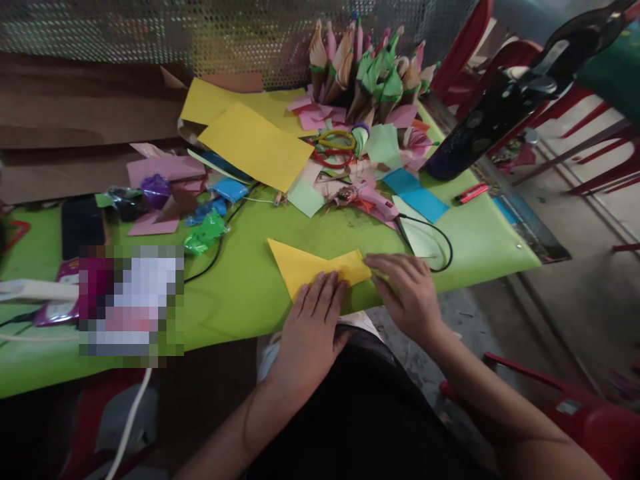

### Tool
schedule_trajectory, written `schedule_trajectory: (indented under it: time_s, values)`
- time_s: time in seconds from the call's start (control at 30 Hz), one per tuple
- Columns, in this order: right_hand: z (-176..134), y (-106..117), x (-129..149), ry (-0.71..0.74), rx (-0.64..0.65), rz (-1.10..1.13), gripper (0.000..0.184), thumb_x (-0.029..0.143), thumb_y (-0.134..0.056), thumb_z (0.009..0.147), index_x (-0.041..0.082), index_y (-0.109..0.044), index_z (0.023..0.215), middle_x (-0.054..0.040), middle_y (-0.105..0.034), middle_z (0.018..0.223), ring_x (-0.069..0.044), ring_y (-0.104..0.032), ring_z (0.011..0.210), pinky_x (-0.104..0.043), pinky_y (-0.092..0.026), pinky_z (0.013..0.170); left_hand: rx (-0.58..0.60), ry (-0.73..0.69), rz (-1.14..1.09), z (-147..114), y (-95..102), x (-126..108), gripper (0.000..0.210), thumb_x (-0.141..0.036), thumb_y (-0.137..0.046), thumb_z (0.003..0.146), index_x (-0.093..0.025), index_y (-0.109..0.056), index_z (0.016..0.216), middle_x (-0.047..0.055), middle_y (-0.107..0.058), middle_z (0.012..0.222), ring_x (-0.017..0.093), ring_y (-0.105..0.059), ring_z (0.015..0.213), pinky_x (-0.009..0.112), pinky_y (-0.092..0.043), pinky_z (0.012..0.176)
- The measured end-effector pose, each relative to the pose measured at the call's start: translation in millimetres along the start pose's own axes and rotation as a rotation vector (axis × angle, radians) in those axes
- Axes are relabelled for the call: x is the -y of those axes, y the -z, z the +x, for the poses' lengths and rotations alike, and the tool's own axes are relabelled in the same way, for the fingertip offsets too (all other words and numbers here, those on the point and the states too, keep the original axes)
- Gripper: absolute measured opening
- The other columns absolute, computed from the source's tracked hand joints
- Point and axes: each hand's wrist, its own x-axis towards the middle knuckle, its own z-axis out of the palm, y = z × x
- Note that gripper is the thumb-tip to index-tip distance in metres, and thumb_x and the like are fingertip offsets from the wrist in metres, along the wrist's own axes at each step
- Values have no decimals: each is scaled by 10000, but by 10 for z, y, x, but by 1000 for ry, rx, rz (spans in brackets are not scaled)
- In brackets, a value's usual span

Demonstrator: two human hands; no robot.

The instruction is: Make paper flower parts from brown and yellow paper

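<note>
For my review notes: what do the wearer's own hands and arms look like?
The left hand and right hand show no gloves. No sleeve covers the visible forearms. A thin dark line crosses the left wrist; cord or crease, I cannot tell.

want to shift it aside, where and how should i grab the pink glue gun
Likely best: grip the pink glue gun by its handle, right hand coming from the near right; the cord leaves that end, which slants rightward and nearer the person.
</note>
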Motion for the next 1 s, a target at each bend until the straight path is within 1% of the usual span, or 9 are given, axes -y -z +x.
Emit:
schedule_trajectory:
  time_s: [0.1,0.17,0.23,0.4,0.5,0.7,0.87,0.93,1.0]
  values:
    - [-144,-25,131,154,161,-17,490,241,-521,995,281,-507,1483,-75,-690,1373,-252,-637,1256,-458,-431,1080,-8,-6,8,1,-13,3,708,-423,-541,982,-82,-348,1572,135,-387,1634,277,-286,1549,450,-304,1249]
    - [-225,-55,158,156,228,-60,537,266,-508,1003,271,-452,1536,-80,-637,1443,-250,-599,1324,-466,-397,1135,-15,-15,15,-4,-12,12,693,-403,-514,997,-87,-324,1583,128,-378,1639,272,-280,1552,453,-301,1251]
    - [-277,-72,136,135,250,-101,550,262,-504,1006,284,-435,1550,-74,-614,1466,-252,-587,1344,-481,-371,1161,-20,-29,21,-24,0,31,679,-392,-498,1006,-105,-310,1592,118,-384,1637,268,-285,1550,455,-302,1249]
    - [-297,-70,42,165,242,-126,512,256,-522,1011,296,-466,1519,-55,-622,1456,-241,-587,1346,-481,-311,1188,-27,5,33,-183,83,123,622,-370,-505,1012,-167,-358,1581,74,-442,1605,253,-367,1513,448,-310,1240]
    - [-292,-60,17,172,220,-139,501,262,-527,1020,298,-457,1515,-51,-628,1448,-235,-594,1338,-475,-277,1193,-11,40,42,-320,152,187,567,-331,-481,1023,-213,-387,1569,57,-475,1581,246,-438,1471,480,-292,1244]
    - [-320,-33,-29,173,187,-181,506,257,-549,1008,317,-477,1505,-60,-625,1453,-257,-611,1315,-503,-298,1177,-50,49,50,-498,248,266,510,-241,-453,1018,-226,-461,1528,78,-558,1514,253,-538,1390,508,-293,1232]
    - [-307,-67,-16,211,143,-187,460,256,-535,997,303,-555,1455,-67,-663,1410,-260,-632,1286,-492,-391,1132,-178,69,15,-377,261,251,349,-283,-518,1001,-200,-672,1303,98,-664,1398,278,-582,1330,505,-386,1176]
    - [-279,-88,-15,229,125,-186,450,246,-539,985,307,-589,1428,-66,-680,1387,-266,-646,1263,-490,-438,1093,-213,53,16,-252,238,237,368,-322,-543,992,-195,-663,1316,107,-614,1458,284,-534,1379,483,-408,1163]
    - [-237,-92,-24,252,126,-181,430,236,-540,978,305,-622,1395,-68,-693,1368,-267,-658,1241,-487,-468,1063,-196,25,22,-128,197,227,489,-398,-564,982,-228,-564,1440,93,-518,1554,284,-469,1436,491,-380,1186]
